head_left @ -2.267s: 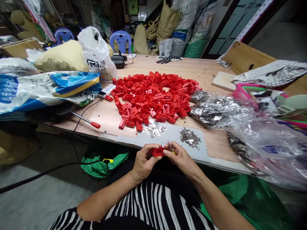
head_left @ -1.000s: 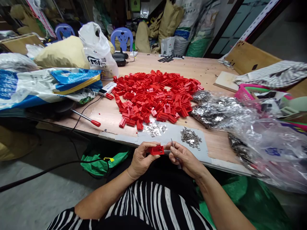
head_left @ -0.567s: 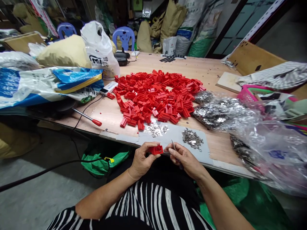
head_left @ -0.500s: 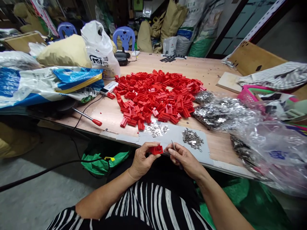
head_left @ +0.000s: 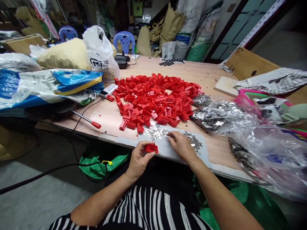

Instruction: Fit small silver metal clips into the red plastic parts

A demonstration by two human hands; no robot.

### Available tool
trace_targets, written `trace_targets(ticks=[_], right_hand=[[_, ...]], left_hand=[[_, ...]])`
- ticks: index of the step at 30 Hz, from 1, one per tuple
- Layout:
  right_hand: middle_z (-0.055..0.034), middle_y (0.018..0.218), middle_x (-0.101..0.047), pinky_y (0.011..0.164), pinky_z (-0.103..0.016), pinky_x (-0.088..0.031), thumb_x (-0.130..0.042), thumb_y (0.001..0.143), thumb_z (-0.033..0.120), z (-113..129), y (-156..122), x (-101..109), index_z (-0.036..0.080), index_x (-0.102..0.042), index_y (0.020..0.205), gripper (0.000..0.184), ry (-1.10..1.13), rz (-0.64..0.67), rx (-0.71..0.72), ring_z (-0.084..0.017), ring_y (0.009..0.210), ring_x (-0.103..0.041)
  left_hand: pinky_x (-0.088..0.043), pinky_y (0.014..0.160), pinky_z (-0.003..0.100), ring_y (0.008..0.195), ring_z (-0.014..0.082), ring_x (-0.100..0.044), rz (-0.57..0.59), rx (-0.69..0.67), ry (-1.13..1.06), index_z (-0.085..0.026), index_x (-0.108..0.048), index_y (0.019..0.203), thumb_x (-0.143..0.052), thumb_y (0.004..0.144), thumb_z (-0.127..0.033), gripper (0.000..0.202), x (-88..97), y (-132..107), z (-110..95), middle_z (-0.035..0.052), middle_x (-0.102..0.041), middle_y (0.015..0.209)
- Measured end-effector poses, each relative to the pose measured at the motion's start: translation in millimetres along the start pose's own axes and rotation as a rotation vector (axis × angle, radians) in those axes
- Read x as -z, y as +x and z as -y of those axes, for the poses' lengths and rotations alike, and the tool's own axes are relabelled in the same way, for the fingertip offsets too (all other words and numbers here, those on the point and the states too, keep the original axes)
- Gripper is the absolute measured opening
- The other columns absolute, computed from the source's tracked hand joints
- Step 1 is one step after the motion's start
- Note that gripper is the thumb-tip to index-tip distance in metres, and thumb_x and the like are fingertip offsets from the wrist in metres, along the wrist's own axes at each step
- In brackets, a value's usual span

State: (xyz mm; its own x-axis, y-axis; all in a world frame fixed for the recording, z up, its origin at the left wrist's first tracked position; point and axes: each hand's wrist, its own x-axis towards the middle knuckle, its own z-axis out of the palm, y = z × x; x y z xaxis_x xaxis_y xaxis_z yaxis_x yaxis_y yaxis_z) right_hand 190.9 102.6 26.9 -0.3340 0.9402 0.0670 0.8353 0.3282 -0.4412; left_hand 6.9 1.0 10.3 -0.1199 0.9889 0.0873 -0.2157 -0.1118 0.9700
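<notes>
My left hand (head_left: pixel 139 157) is closed on a small red plastic housing (head_left: pixel 151 148) held just off the near table edge. My right hand (head_left: pixel 181 144) lies on the grey mat (head_left: pixel 168 147), fingers pinched round a thin metal tool (head_left: pixel 170 134) whose tip points at the left heap of small shiny metal clips (head_left: pixel 153 132). A second, darker heap of metal clips (head_left: pixel 195 140) lies just right of that hand. A large pile of red housings (head_left: pixel 155 99) covers the middle of the wooden table (head_left: pixel 107 115).
Clear plastic bags of metal parts (head_left: pixel 216 115) spread along the right side. Blue-and-white sacks (head_left: pixel 48 88) and a white carrier bag (head_left: pixel 99 54) crowd the left. A red-handled screwdriver (head_left: pixel 86 119), a black cable and a white remote (head_left: pixel 107 90) lie near the left edge. A green bag (head_left: pixel 100 164) sits below.
My right hand has moved forward from beside the red housing onto the mat, the tool tip now at the left clip heap. My left hand keeps the housing, slightly lower.
</notes>
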Motion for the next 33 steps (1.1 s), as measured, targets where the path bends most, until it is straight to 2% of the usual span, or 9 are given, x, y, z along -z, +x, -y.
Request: trace_targets(ticks=[6, 12, 17, 22, 28, 33], right_hand=[[-0.0094, 0.102, -0.066, 0.077, -0.033, -0.041, -0.051, 0.087, 0.021, 5, 15, -9, 0.019, -0.06, 0.099, 0.015, -0.112, 0.003, -0.005, -0.023, 0.091, -0.06], [-0.0041, 0.086, -0.066, 0.071, -0.029, -0.039, -0.054, 0.083, 0.023, 3, 18, -3, 0.021, -0.056, 0.081, 0.003, -0.052, 0.071, -0.025, -0.019, 0.079, -0.058], [0.001, 0.073, -0.061, 0.063, -0.027, -0.038, -0.053, 0.082, 0.03, -6, 8, 3, 0.022, -0.055, 0.08, 0.009, 0.136, 0.102, -0.045, -0.016, 0.067, -0.055], [0.0012, 0.07, -0.06, 0.062, -0.026, -0.039, -0.054, 0.082, 0.034, -12, 0, 1, 0.021, -0.057, 0.082, 0.013, 0.257, 0.063, -0.06, -0.015, 0.065, -0.053], [0.0007, 0.068, -0.06, 0.057, -0.026, -0.039, -0.058, 0.08, 0.04, -2, -9, 3, 0.02, -0.063, 0.087, 0.021, 0.442, 0.106, -0.104, -0.013, 0.057, -0.051], [0.0033, 0.063, -0.055, 0.05, -0.023, -0.034, -0.063, 0.076, 0.046, 10, -17, 5, 0.018, -0.059, 0.082, 0.029, 0.793, 0.236, -0.208, -0.01, 0.051, -0.048]], left_hand=[[-0.051, 0.088, 0.029, 0.097, 0.0168, -0.064, -0.056, 0.044, -0.061, -0.017, -0.058, 0.105, -0.069, 0.076, -0.021, 0.031, 4.1, 2, 1, 0.0071, -0.066, 0.109], [-0.05, 0.089, 0.028, 0.098, 0.0164, -0.063, -0.058, 0.07, -0.084, -0.018, -0.059, 0.105, -0.069, 0.077, -0.02, 0.031, 4.6, 2, 2, 0.0064, -0.066, 0.11], [-0.05, 0.087, 0.028, 0.097, 0.0162, -0.063, -0.057, 0.084, -0.109, -0.018, -0.059, 0.105, -0.069, 0.076, -0.019, 0.03, 4.3, 3, 2, 0.0062, -0.066, 0.109], [-0.05, 0.088, 0.029, 0.096, 0.0157, -0.063, -0.043, 0.096, -0.122, -0.018, -0.058, 0.104, -0.069, 0.076, -0.019, 0.03, 2.6, 4, 2, 0.0061, -0.066, 0.109], [-0.049, 0.089, 0.029, 0.097, 0.0156, -0.062, -0.016, 0.089, -0.099, -0.018, -0.058, 0.105, -0.069, 0.076, -0.02, 0.031, -1.0, 3, 2, 0.0059, -0.065, 0.109], [-0.05, 0.089, 0.029, 0.096, 0.0154, -0.062, 0.004, 0.088, -0.084, -0.018, -0.058, 0.103, -0.07, 0.075, -0.02, 0.03, -5.1, 4, 2, 0.0056, -0.066, 0.107]])
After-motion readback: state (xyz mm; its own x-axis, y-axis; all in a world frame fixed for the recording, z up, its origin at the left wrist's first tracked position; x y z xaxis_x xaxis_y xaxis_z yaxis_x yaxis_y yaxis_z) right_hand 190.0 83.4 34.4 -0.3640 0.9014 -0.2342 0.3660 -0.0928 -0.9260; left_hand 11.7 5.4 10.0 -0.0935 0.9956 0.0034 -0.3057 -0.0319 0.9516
